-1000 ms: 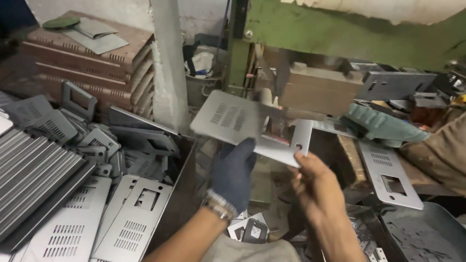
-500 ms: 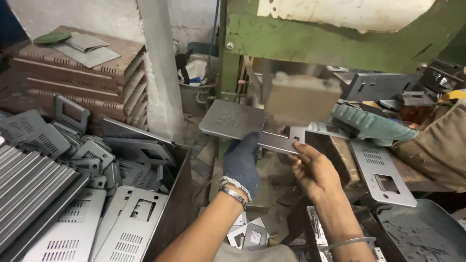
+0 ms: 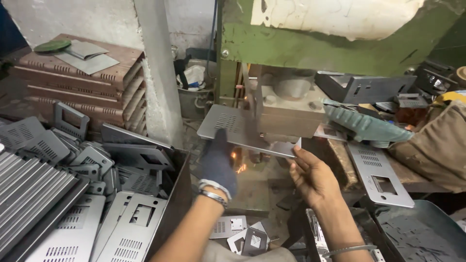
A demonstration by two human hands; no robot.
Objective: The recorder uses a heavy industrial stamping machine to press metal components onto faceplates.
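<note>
Cluttered press shop, metal plate (image 3: 228, 127) between both hands (flat), held.

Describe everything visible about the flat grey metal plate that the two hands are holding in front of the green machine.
The flat grey metal plate is a thin, matt sheet with a block of small vent slots punched near its left end. It lies roughly level, tilted slightly down to the right, reaching under the green machine frame. The gloved left hand grips its near edge; the bare right hand supports its right corner. Its middle is blurred behind a dark machine part.
</note>
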